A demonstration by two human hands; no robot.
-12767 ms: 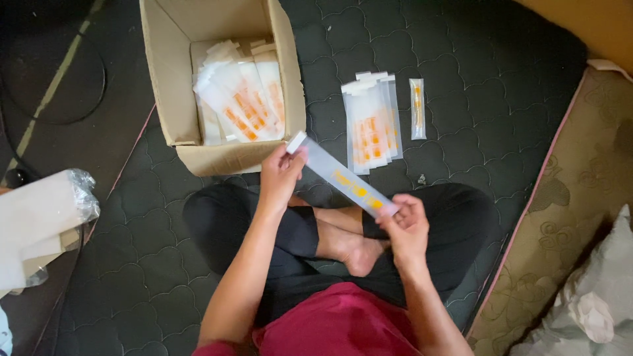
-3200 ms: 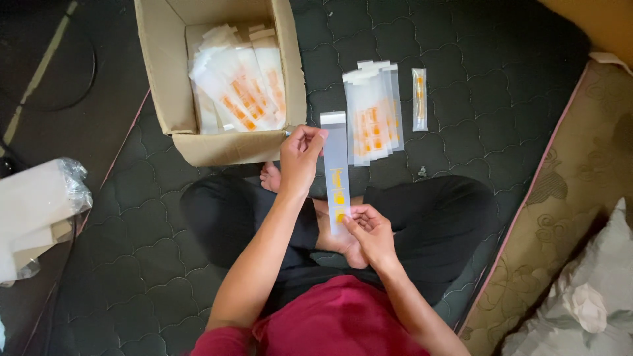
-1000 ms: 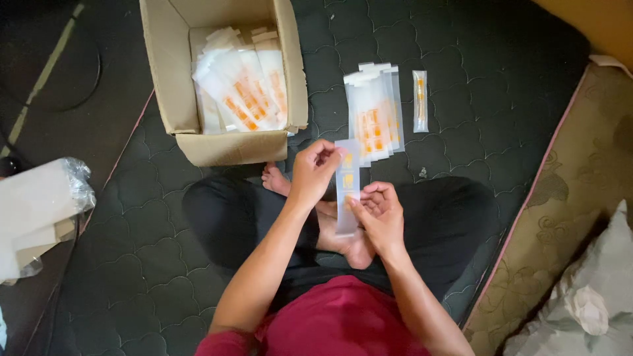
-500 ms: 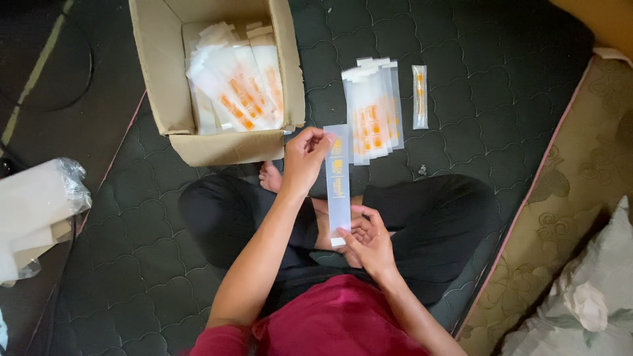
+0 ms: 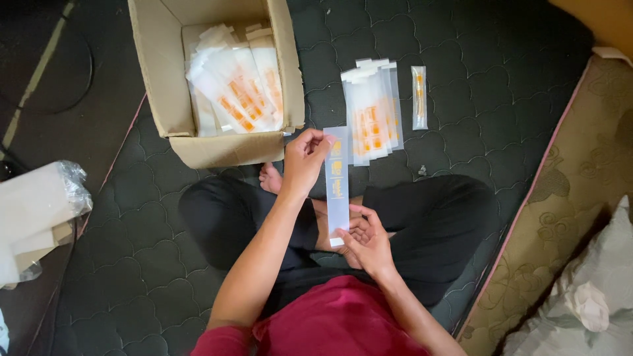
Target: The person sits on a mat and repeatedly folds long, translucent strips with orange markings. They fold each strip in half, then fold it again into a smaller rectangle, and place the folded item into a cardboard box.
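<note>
Left hand (image 5: 304, 158) pinches the top of a long clear sleeve (image 5: 337, 181), right hand (image 5: 366, 238) closes fingers on its bottom end, holding it taut and upright over the lap, beside the cardboard box (image 5: 217, 148).

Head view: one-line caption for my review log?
Seated person's left hand and right hand stretch a clear sleeve between box and stack.

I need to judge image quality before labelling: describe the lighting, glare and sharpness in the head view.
Head view: even, soft light, no hard shadows; the dark quilted mat stays dim; the clear sleeve between left hand and right hand looks washed pale; white packets in the cardboard box nearly overexposed; edges slightly soft.
</note>
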